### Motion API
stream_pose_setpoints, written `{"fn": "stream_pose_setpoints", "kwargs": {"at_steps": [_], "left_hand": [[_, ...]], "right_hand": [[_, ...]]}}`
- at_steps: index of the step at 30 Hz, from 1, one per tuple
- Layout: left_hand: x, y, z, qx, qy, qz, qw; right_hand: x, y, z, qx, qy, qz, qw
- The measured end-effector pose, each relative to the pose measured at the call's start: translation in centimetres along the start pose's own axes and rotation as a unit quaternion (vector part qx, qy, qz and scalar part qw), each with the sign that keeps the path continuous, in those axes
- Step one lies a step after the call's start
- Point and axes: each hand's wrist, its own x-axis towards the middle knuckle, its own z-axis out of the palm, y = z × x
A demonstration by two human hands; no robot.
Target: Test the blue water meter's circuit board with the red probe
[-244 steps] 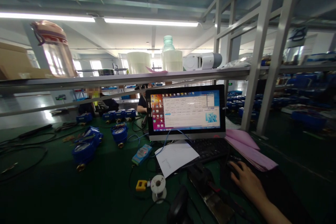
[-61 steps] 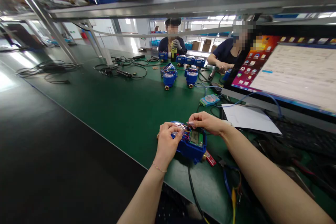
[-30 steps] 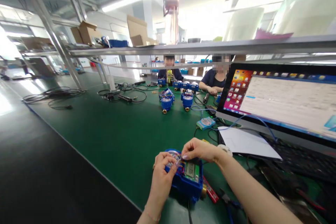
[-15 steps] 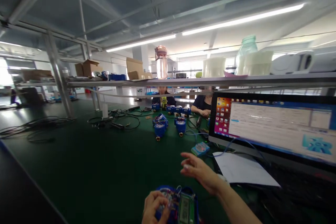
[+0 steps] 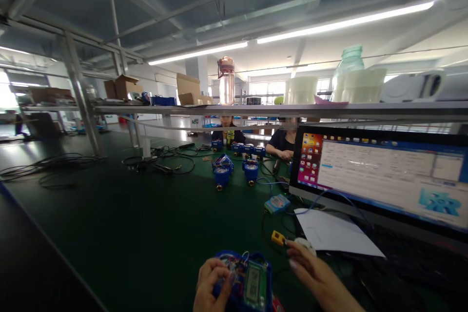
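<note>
Inspecting the relation between your two hands and the work, you have the opened blue meter (image 5: 252,278) at the lower middle of the view, sitting on the green surface (image 5: 146,224), its bottom end cut off by the frame. Your left grip (image 5: 211,286) is curled closed over its left, dial side; whether the fingertips also pinch a wire, I cannot tell. From that grip the meter extends rightward, its long axis running across the view and dropping slightly to the right, where the display stands uncovered. Your left grip is therefore the nearer one. Your right grip (image 5: 313,272) is wide, fingers extended and holding nothing visible, well apart from the meter on its right. Just ahead and left of its fingertips lies the yellow block (image 5: 278,238), its long axis slanting down toward them; contact cannot be confirmed. To that block your right grip is clearly nearer. The white spool (image 5: 306,244) shows partly behind your right fingers, beside the white paper (image 5: 336,234).
</note>
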Motion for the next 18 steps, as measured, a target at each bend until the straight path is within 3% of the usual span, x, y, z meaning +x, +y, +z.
{"fn": "stream_pose_setpoints", "kwargs": {"at_steps": [3, 5, 11, 18], "left_hand": [[-0.4, 0.4, 0.2, -0.031, 0.015, 0.0, 0.999], [-0.7, 0.9, 0.3, -0.048, 0.018, -0.002, 0.999], [0.1, 1.3, -0.6, -0.082, -0.014, -0.008, 0.997], [2.7, 0.1, -2.6, -0.085, -0.073, 0.094, 0.989]], "right_hand": [[-1.0, 1.3, 2.8, -0.064, -0.112, -0.019, 0.991], [-1.1, 1.0, 3.8, -0.087, -0.143, -0.025, 0.986], [-1.7, -0.2, 5.7, -0.046, -0.098, -0.001, 0.994], [-5.7, -0.7, 8.6, -0.073, -0.041, 0.015, 0.996]]}}
